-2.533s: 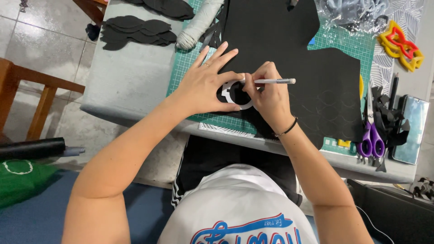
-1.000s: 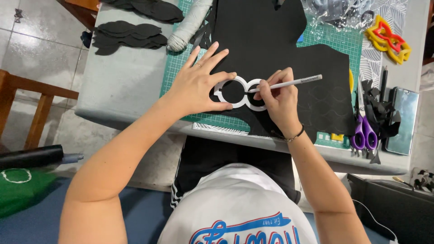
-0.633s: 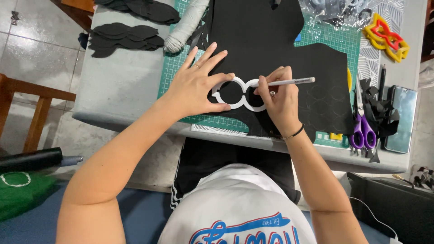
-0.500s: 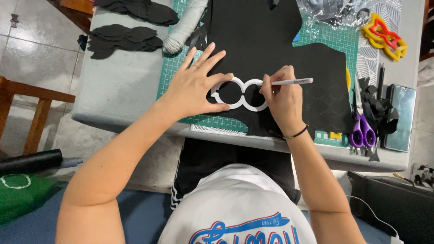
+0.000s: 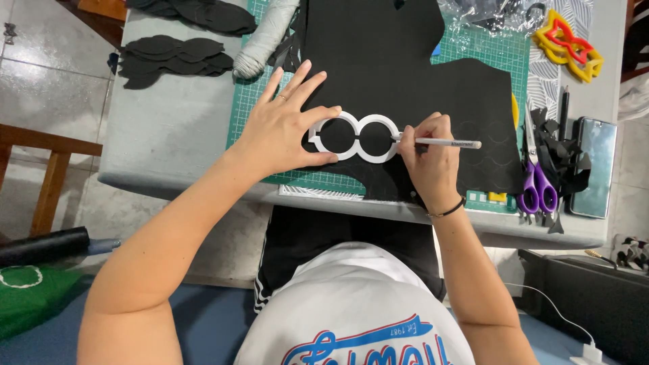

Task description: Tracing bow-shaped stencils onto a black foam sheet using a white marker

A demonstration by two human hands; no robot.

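A white stencil (image 5: 357, 137), two joined rings, lies flat on a black sheet (image 5: 405, 74) that covers most of a green mat (image 5: 247, 108). Its long axis runs left to right across the person's front, between the two hands. The left hand (image 5: 284, 125) lies spread and flat on the sheet, fingers fanned, thumb and forefinger tips pressing the stencil's left ring; it grips nothing. The right hand (image 5: 427, 152) is closed around a white pencil (image 5: 443, 142), its tip touching the outer edge of the right ring, its barrel pointing off to the right, nearly in line with the stencil. So the stencil lies just to the left of the pencil hand, and the right ring is the nearer one to it.

Further out on the tabletop (image 5: 169, 135), purple scissors (image 5: 536, 192) and black scraps sit to the right, beside a dark phone (image 5: 595, 169). A yellow and red cutout (image 5: 569, 47) lies at the far right corner. Black cut shapes (image 5: 172, 57) are stacked at the far left.
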